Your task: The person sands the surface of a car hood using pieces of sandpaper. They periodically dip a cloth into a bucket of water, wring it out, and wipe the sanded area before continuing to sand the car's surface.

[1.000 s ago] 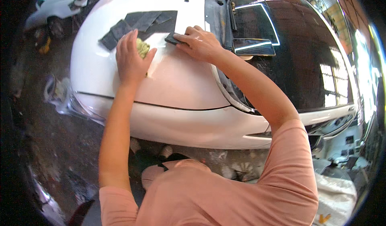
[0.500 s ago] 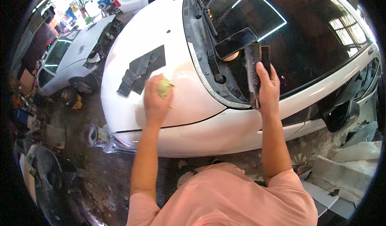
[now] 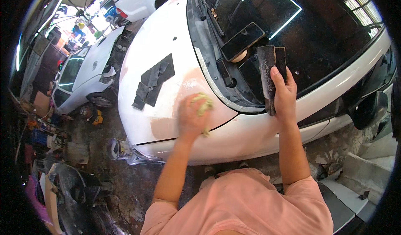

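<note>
My left hand [image 3: 192,121], slightly blurred, presses a crumpled yellow-green cloth [image 3: 204,104] to the white car hood [image 3: 146,128], close to the seam with the fender. Pinkish-tan patches show on the paint around it. Several dark sheets, probably sandpaper [image 3: 155,77], lie overlapping on the hood beyond that hand. Over the windscreen's lower corner, my right hand [image 3: 285,99] grips a long dark sanding block [image 3: 266,78] with pale dust on its face. A second dark strip of it shows behind my fingers.
A black phone [image 3: 243,42] rests on a round tan object at the windscreen's base, near the wiper [image 3: 223,70]. The side mirror [image 3: 369,111] juts out at right. A bucket [image 3: 115,148] stands by the car's front corner; dark car parts [image 3: 73,189] lie lower left.
My left hand has slid with the cloth across the hood, rightward and nearer the fender seam. My right hand still holds the sanding block. The whole view has shifted slightly.
</note>
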A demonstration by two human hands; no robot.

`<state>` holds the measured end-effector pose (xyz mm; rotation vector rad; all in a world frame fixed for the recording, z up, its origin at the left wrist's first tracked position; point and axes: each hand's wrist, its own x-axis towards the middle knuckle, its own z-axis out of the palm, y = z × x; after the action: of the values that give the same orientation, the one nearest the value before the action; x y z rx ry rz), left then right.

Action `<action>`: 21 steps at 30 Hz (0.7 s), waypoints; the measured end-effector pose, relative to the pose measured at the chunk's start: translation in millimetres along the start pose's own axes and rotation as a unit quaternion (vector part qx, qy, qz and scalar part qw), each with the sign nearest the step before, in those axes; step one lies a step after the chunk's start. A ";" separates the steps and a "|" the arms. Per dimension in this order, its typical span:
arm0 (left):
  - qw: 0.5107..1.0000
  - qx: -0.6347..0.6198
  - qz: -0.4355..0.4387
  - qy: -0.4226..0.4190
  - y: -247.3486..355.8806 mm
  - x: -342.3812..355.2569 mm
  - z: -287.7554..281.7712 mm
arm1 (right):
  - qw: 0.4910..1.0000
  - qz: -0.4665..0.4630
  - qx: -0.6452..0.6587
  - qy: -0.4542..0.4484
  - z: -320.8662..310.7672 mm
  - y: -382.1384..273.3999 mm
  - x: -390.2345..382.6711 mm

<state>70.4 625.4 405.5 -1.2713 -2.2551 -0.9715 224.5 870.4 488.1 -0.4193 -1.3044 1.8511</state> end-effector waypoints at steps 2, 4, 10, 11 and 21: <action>0.997 0.050 -0.053 0.033 -47.9 -4.4 -13.1 | 1.000 -0.009 -0.004 0.000 1.1 -2.0 -1.6; 0.992 0.088 -0.078 0.034 -85.8 -11.2 -32.7 | 1.000 -0.004 -0.004 -0.007 3.5 -3.0 -5.2; 0.979 0.143 -0.128 0.069 -161.9 -33.2 -59.8 | 1.000 -0.011 -0.005 -0.018 3.0 -1.0 -6.1; 0.978 0.152 -0.128 0.062 -161.9 -36.6 -59.7 | 1.000 -0.020 -0.002 -0.018 1.8 2.6 -5.0; 0.986 0.042 -0.127 0.095 -142.9 -66.0 -71.9 | 0.993 -0.040 -0.114 -0.007 -19.6 29.1 1.3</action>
<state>-17.9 483.7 360.0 -0.8313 -2.3170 -1.0238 224.4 879.7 454.2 -0.4670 -1.5279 1.6482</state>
